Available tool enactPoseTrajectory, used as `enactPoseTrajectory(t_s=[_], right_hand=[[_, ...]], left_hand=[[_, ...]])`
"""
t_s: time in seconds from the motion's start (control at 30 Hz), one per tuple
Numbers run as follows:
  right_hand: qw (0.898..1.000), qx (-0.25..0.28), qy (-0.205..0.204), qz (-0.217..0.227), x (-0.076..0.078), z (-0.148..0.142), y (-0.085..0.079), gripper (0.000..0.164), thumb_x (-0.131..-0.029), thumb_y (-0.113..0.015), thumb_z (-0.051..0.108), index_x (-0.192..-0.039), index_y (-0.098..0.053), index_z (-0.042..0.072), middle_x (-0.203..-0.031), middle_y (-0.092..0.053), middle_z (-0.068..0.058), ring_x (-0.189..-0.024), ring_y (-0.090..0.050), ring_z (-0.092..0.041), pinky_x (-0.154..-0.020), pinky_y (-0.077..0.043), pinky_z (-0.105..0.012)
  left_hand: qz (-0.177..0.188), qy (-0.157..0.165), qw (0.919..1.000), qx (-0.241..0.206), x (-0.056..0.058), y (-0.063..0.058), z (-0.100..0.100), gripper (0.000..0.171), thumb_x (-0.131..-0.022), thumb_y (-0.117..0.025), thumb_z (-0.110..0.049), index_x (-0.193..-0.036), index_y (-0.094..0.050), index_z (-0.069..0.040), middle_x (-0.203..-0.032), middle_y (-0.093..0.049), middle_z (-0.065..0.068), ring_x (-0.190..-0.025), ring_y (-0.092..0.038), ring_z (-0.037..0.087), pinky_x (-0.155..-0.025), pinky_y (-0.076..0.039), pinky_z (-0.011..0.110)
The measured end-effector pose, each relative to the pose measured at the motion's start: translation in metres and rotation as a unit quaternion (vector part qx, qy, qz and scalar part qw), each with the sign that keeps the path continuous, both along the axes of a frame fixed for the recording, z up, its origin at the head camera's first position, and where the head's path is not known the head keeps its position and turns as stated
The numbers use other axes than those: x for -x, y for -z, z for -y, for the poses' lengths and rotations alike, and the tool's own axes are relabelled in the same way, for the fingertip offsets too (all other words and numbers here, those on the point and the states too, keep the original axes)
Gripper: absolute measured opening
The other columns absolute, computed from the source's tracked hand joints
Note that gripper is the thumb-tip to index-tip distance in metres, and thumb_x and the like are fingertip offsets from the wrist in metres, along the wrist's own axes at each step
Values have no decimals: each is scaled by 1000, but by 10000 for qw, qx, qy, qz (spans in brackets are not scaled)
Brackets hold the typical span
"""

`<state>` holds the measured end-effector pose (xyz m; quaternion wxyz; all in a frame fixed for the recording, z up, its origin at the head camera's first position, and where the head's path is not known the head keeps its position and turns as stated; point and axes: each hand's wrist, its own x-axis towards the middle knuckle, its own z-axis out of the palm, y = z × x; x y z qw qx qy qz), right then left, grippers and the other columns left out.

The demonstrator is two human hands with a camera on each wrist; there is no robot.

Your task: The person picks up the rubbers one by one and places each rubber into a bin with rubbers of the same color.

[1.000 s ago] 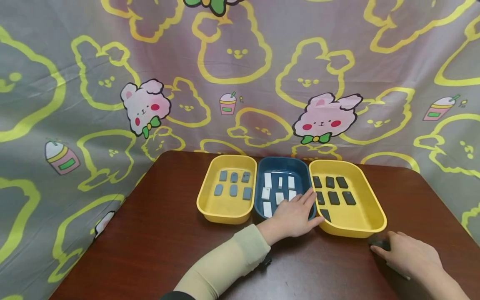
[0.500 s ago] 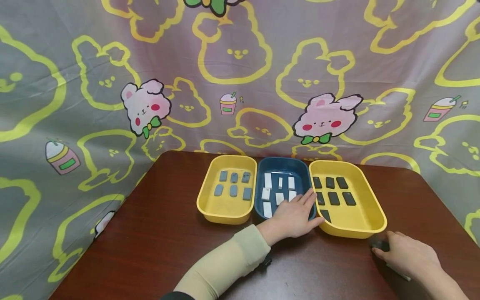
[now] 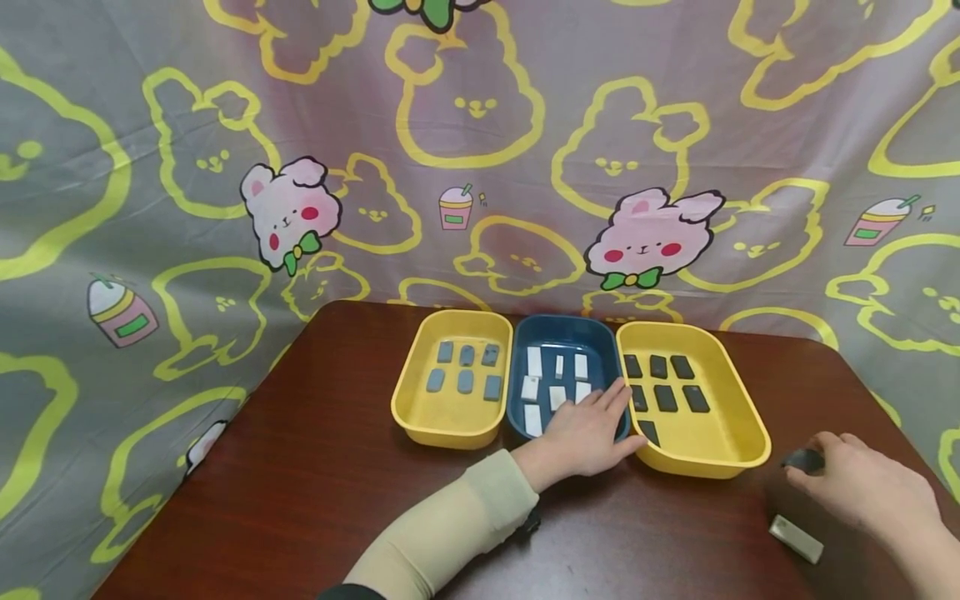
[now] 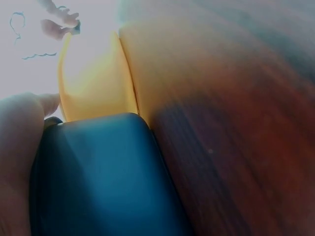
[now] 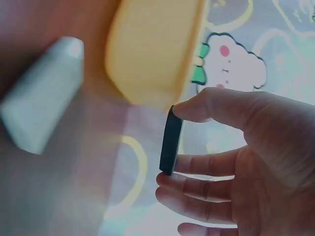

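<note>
My right hand [image 3: 873,487] pinches a flat black rectangular block [image 5: 171,142] between thumb and fingertips, to the right of the right yellow tub [image 3: 712,437]. In the right wrist view the block stands edge-on against the fingers. A white oblong block [image 3: 797,539] lies on the table below that hand. My left hand [image 3: 588,435] rests across the adjoining rims of the blue tub [image 3: 570,327] and the right yellow tub, fingers stretched out and thumb at the yellow rim. It hides part of the blue tub's contents.
White blocks [image 3: 535,362] lie in the blue tub, and black blocks [image 3: 666,398] in the right yellow one. The left yellow tub [image 3: 450,419] holds grey blocks [image 3: 465,382]. A small dark object [image 3: 531,523] shows beside the left sleeve. Patterned cloth [image 3: 480,275] surrounds the table [image 3: 315,467].
My right hand has moved right and slightly back with the black block, uncovering the white block on the table. My left hand has stayed on the rims.
</note>
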<state>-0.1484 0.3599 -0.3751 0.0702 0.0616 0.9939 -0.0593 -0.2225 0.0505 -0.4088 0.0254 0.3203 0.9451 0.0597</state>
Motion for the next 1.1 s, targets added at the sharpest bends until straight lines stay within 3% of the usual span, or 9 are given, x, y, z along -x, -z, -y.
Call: enactPoseTrajectory(t_s=[0.27, 0.53, 0.83, 1.1], right_hand=[[9954, -12, -204, -932, 3, 11, -35, 52, -81, -71, 42, -99, -57, -5, -84, -52, -15, -76, -57, -39, -55, -40, -57], [9924, 86, -541, -1103, 17, 35, -60, 46, -81, -71, 39, -101, -58, -1, -89, -53, -10, -77, -56, -31, -56, -41, -51], [9814, 128, -1557, -1114, 31, 62, -51, 48, -73, -81, 33, -102, -63, 0, -86, -55, -5, -71, -53, -21, -53, -43, -37], [9701, 363, -2277, -764, 38, 77, -34, 48, -70, -85, 28, -106, -67, 2, -93, -60, -6, -78, -62, -23, -59, -49, -38]], left_hand=[[-40, 13, 10000, -4, 0, 1, 2, 78, -94, -29, -69, -156, -20, -23, -160, -13, -9, -137, -35, 13, -96, -44, 38], [10, 9, 9999, -110, 1, 2, 3, 78, -94, -30, -68, -156, -20, -22, -160, -13, -8, -137, -36, 14, -97, -43, 39], [41, 53, 9999, -130, 1, 2, 2, 78, -94, -30, -69, -156, -21, -22, -160, -13, -7, -137, -35, 14, -96, -44, 39], [-33, 81, 9999, -122, 2, 2, 1, 78, -94, -29, -69, -156, -22, -22, -160, -14, -8, -136, -37, 13, -95, -45, 39]])
